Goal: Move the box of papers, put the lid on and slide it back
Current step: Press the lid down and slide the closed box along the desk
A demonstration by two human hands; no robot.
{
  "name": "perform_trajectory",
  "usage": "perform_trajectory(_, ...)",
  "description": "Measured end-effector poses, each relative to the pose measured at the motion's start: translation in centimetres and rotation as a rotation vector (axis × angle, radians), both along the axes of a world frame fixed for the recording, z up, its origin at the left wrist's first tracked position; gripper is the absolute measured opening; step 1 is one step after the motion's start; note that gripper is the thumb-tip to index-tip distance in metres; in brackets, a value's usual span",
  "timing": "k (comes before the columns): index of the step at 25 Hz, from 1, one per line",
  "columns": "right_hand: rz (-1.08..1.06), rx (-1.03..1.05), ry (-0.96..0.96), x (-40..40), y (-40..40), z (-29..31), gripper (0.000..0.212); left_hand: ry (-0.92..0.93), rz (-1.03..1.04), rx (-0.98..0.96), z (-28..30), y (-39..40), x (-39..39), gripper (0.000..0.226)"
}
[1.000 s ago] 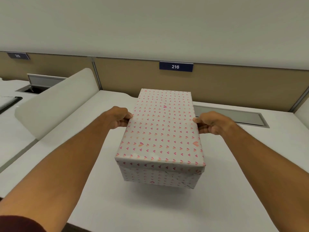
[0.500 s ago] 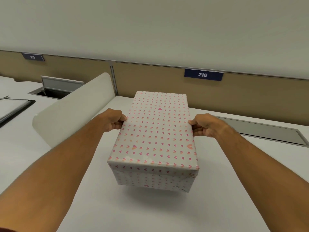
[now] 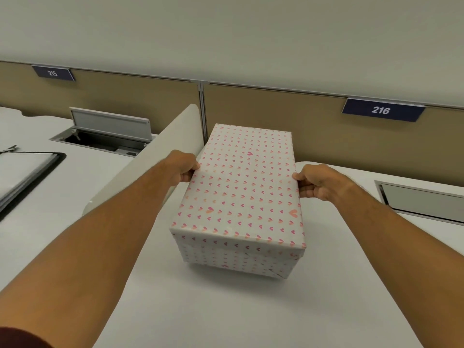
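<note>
Head view: box (image 3: 241,194) white, pink hearts, lid (image 3: 244,182) on.

White bench (image 3: 226,310) in the foreground, plain and smooth. Curved off-white divider (image 3: 140,169) rising along its left edge, splitting it from a neighbouring white bench (image 3: 82,172). On that neighbour, at far left, a dark-rimmed folder of sheets (image 3: 25,174) with a metal clip at its top. Further back, an open cable hatch (image 3: 103,140) with its grey flap (image 3: 110,123) standing upright. Tan partition panels (image 3: 263,116) along the rear, bearing dark blue number plates: 215 (image 3: 53,73) at left, 216 (image 3: 381,110) at right. Closed grey hatch (image 3: 424,199) sunk flush at right. Pale wall (image 3: 226,33) above.
</note>
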State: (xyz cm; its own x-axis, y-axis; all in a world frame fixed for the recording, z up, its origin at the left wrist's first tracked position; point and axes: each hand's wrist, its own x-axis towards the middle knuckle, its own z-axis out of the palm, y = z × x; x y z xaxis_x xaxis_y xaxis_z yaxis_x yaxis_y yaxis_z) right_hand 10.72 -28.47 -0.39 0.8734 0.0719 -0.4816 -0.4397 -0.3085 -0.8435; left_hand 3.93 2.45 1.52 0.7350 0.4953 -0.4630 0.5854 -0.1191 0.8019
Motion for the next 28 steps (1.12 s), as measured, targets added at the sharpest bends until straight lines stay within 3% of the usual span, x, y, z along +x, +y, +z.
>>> perform_trajectory(8,-0.015,0.047,-0.014,3.0,7.0,-1.6,0.004,0.033,0.035,0.121,-1.4,6.0,5.2,0.025)
perform_trajectory(18,-0.062,0.078,-0.028,4.8,10.4,-2.0,0.014,0.027,0.029,0.156,-1.9,9.1,8.2,0.036)
perform_trajectory(28,-0.027,0.032,-0.066,3.7,10.2,-1.3,0.025,0.049,-0.011,0.165,-1.2,8.7,7.4,0.028)
